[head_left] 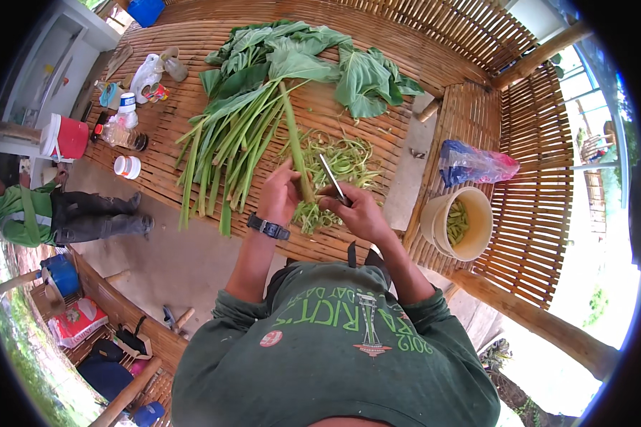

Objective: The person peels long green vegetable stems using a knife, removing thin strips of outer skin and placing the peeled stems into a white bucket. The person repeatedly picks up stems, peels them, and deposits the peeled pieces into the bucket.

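Observation:
My left hand (279, 191), with a dark watch on the wrist, is closed round the lower part of a thick green taro stalk (292, 132). The stalk points away from me, towards the big leaves. My right hand (363, 215) grips a knife (330, 173), its blade angled up and left, and its fingers are close to the stalk's near end. Left of the stalk lies a bundle of cut taro stalks (224, 146) with broad taro leaves (299, 64) at the far end. Thin green peelings (352, 162) are heaped under and beside the knife.
On the bench at right stand nested pale buckets (483, 238) with green pieces (457, 222) inside, and a blue-red plastic bag (470, 162). Bottles (124, 135), a white-lidded jar (127, 167) and a red cooler (70, 136) are at left. Another person (32, 213) is beyond the table's left side.

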Motion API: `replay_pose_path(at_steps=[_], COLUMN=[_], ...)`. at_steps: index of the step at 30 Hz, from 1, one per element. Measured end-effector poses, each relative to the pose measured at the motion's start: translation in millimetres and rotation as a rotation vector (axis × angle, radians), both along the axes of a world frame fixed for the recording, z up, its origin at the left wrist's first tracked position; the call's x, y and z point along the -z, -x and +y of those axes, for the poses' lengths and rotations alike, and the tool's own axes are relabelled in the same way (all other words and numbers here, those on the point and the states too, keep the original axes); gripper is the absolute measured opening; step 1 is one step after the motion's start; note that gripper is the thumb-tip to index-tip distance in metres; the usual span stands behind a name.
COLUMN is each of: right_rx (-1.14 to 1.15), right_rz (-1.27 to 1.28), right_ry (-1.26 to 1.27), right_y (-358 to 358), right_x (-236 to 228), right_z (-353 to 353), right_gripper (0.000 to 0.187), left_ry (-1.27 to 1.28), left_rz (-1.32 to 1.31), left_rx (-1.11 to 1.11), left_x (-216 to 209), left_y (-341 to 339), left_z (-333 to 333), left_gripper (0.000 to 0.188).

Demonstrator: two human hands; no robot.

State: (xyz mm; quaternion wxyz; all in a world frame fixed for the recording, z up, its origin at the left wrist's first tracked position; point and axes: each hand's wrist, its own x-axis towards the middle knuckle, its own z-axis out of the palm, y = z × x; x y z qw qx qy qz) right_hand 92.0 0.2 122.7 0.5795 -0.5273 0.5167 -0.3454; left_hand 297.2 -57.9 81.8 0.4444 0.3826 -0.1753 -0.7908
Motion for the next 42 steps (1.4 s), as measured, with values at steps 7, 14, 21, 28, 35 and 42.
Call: replay_pose_path(at_steps=[7,14,21,28,35,42], right_rx=[0.222,0.987,1.147,0.469,-0.001,-0.179], right_rz=[0.099,-0.056,-0.031,0.424,0.547,0.444], right_ry=[0.067,0.38,0.484,0.166,0.439,0.596], right_y=[45.2,127.5,197.1,92.2,-21.0,-40.5], right_x=[-8.1,-76.9,-62.2,26.4,0.7,-18.7], right_z=[-27.2,-63.8,-74.1,-60.1,-7.9,19.2], right_gripper=[0.024,0.021,0.023,0.035,0.059,0.054], left_ry=[-0.021,0.141,0.121,-0.067,-0.163,-0.246], left_rz=[-0.003,-0.652,-0.864,-0.182,0.218,0.321], left_rx=[0.212,0.133,0.002,-0.271,-0.206,-0.104], left_x=[21.9,49.4,73.6,40.4,10.3,29.6], left_y=[-19.6,-74.2,-148.3,-92.5,-36.7,-7.8], left_z=[2.2,24.4,51.8,29.8,-12.5,-22.1], left_gripper=[0.057,0.055,0.052,0.029,0.03,0.035])
